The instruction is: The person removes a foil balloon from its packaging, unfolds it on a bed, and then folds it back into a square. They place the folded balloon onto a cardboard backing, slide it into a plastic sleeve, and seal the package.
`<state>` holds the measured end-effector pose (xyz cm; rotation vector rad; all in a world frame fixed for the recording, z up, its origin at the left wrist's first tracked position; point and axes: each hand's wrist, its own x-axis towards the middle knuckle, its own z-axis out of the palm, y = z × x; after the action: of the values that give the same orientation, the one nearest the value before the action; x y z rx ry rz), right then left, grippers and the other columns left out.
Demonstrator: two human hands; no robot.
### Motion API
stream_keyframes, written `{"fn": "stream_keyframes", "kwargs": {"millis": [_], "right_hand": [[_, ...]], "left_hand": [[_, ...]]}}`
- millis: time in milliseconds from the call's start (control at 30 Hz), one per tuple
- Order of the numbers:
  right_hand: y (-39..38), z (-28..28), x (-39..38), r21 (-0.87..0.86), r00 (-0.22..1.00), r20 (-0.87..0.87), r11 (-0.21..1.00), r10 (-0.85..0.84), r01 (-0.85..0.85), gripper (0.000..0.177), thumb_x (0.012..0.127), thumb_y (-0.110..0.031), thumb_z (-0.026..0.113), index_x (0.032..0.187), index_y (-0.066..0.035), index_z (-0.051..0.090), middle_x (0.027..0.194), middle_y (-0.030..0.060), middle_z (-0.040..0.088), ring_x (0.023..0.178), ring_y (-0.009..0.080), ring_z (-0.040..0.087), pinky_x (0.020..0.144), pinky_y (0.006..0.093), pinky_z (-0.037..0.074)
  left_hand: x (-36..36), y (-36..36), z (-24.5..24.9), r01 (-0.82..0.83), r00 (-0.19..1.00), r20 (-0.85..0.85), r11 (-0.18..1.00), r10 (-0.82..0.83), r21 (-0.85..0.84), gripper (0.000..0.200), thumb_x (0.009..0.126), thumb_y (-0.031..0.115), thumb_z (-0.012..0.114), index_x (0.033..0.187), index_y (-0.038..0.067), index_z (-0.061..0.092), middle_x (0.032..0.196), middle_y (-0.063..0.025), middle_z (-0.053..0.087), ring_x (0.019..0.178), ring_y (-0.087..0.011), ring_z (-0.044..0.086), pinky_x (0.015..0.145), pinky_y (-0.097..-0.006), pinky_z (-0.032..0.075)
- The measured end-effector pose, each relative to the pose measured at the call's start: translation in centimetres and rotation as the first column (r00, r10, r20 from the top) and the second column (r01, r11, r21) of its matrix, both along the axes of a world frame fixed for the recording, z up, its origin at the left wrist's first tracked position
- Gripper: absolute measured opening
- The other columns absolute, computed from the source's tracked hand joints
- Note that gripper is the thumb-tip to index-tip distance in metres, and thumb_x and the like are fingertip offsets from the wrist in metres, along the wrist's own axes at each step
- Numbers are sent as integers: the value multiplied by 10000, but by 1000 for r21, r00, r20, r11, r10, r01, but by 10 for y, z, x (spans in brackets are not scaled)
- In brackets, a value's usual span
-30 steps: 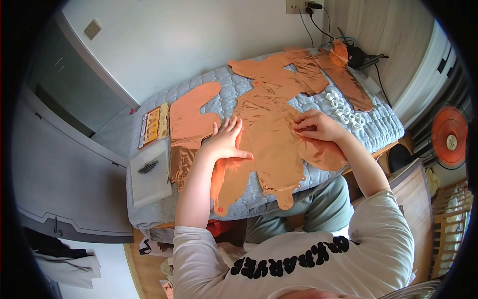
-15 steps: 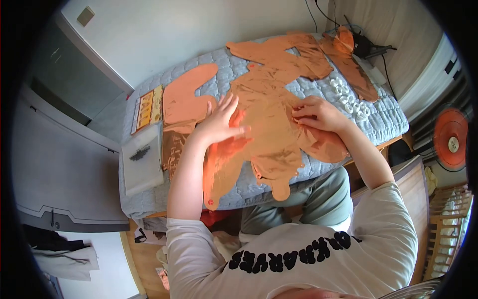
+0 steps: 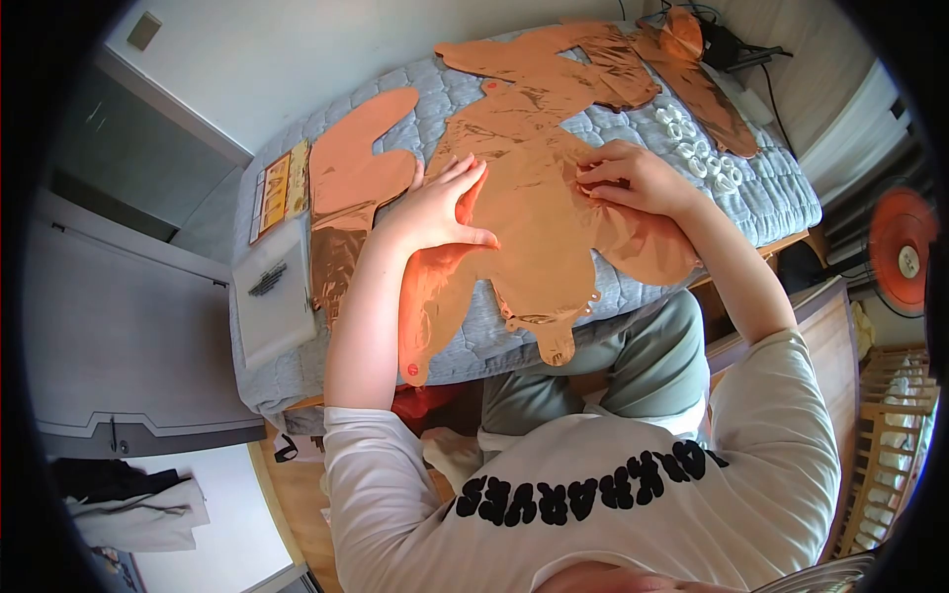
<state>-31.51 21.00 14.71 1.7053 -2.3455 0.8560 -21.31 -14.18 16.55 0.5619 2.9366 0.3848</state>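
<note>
A flat, uninflated orange foil balloon (image 3: 529,222) lies spread over the quilted bed in front of me. My left hand (image 3: 435,210) rests on its left part, fingers stretched and thumb apart, with nothing held. At the balloon's right side, my right hand (image 3: 633,178) has its fingers closed on a fold of the foil; their tips are partly hidden. The foil under that hand is creased and bulges a little. Small tabs line the balloon's lower edge, and a red round mark sits on its lower left lobe.
More flat foil balloons (image 3: 361,133) lie at the left and the far side. Several small white rings (image 3: 707,163) are grouped at right. A printed packet (image 3: 281,191) and a translucent white sheet (image 3: 267,321) lie along the left edge. An orange fan (image 3: 902,259) stands at right.
My left hand has settled lower onto the foil, its thumb now pressed down. The right hand keeps its hold on the foil. The camera view has shifted slightly.
</note>
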Motion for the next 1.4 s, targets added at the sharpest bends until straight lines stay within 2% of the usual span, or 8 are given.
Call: {"fn": "stream_keyframes", "kwargs": {"millis": [233, 300, 400, 900, 1033, 1100, 1133, 1400], "right_hand": [[1, -1, 1, -4, 1000, -5, 1000, -3, 3, 253, 857, -109, 739, 1100, -47, 764, 1187, 136, 695, 1108, 320, 629, 971, 419, 497], [0, -1, 1, -9, 1000, -5, 1000, -5, 5, 253, 858, -107, 737, 1102, -45, 763, 1187, 135, 695, 1107, 320, 629, 970, 419, 496], [2, -1, -1, -3, 1000, -25, 1000, 6, -6, 254, 860, -101, 733, 1105, -42, 760, 1190, 136, 694, 1105, 318, 629, 967, 421, 494], [1, -3, 0, 14, 997, -74, 1000, -4, 5, 239, 872, -149, 715, 1095, -88, 776, 1195, 92, 705, 1128, 292, 629, 999, 426, 464], [1, 2, 2, 34, 998, -57, 999, 15, -13, 246, 882, -140, 700, 1109, -70, 765, 1208, 130, 688, 1144, 321, 614, 1011, 442, 456], [2, 2, 4, 34, 998, -68, 999, 14, -12, 249, 879, -139, 699, 1110, -72, 764, 1210, 128, 687, 1142, 321, 614, 1013, 440, 453], [2, 1, 4, 41, 996, -85, 999, 16, -12, 249, 878, -140, 700, 1110, -73, 763, 1212, 127, 686, 1142, 319, 613, 1014, 438, 451], [2, 6, 10, 43, 997, -76, 999, 0, 3, 259, 867, -138, 713, 1113, -74, 764, 1226, 120, 689, 1148, 314, 608, 1011, 438, 447]], "left_hand": [[0, -2, 0, -19, 1000, 14, 996, 18, 90, 1253, 688, 704, 791, 1616, 82, 223, 1662, -171, 264, 1550, -283, 230, 1283, -495, 21], [-1, -5, 1, -91, 988, 147, 931, 41, 354, 1111, 830, 634, 735, 1628, 97, 179, 1661, -181, 263, 1550, -305, 227, 1282, -466, 93], [-2, -9, 0, -117, 983, 177, 888, 41, 444, 960, 949, 556, 651, 1632, 95, 158, 1651, -206, 276, 1544, -328, 241, 1263, -447, 183], [1, -11, 9, -189, 982, 99, 911, 164, 368, 905, 941, 525, 668, 1607, 71, 257, 1590, -216, 393, 1480, -345, 377, 1194, -426, 344], [0, -5, 9, -209, 978, 81, 938, 193, 279, 877, 947, 555, 638, 1591, 66, 300, 1603, -201, 375, 1494, -335, 351, 1218, -459, 303], [-8, -2, -8, -56, 968, -241, 996, 72, 73, 876, 948, 611, 597, 1581, 69, 329, 1624, -189, 338, 1526, -315, 288, 1243, -514, 223], [-10, -1, -11, -40, 981, -188, 995, 57, 94, 914, 940, 674, 550, 1592, 80, 309, 1663, -170, 262, 1556, -290, 210, 1258, -549, 117], [-10, 8, -21, -56, 991, -125, 995, 46, -80, 1039, 891, 797, 474, 1615, 88, 247, 1689, -171, 178, 1574, -296, 140, 1261, -552, 29]]}}
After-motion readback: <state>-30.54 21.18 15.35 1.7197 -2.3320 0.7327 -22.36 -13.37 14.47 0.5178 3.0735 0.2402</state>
